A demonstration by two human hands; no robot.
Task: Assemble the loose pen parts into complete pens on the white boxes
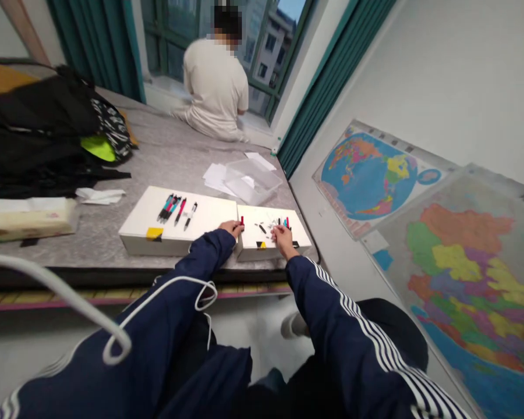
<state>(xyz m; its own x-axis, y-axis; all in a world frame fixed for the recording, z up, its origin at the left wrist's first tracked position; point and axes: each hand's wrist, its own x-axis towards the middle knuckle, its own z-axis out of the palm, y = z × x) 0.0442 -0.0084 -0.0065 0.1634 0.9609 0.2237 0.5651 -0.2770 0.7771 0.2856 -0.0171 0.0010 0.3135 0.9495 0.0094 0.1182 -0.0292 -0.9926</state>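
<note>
My left hand (231,227) is closed near the gap between two white boxes, pinching a small red pen barrel (242,220) that stands upright. My right hand (283,237) has its fingers pinched together over the right white box (248,213); what they hold, if anything, is too small to make out. Around those fingers lie small clear and dark pen parts (262,228) and several coloured pen pieces (287,223). On the left white box (135,218), assembled pens (169,208) lie in a row, with a white-and-black pen (191,215) at its right end.
Behind the boxes a clear plastic tray (262,189) rests on white papers (216,177). A tissue pack (30,218) and dark clothes (39,128) lie on the left of the grey bed cover (157,157). A person (216,81) sits by the window. Maps (371,169) hang at right.
</note>
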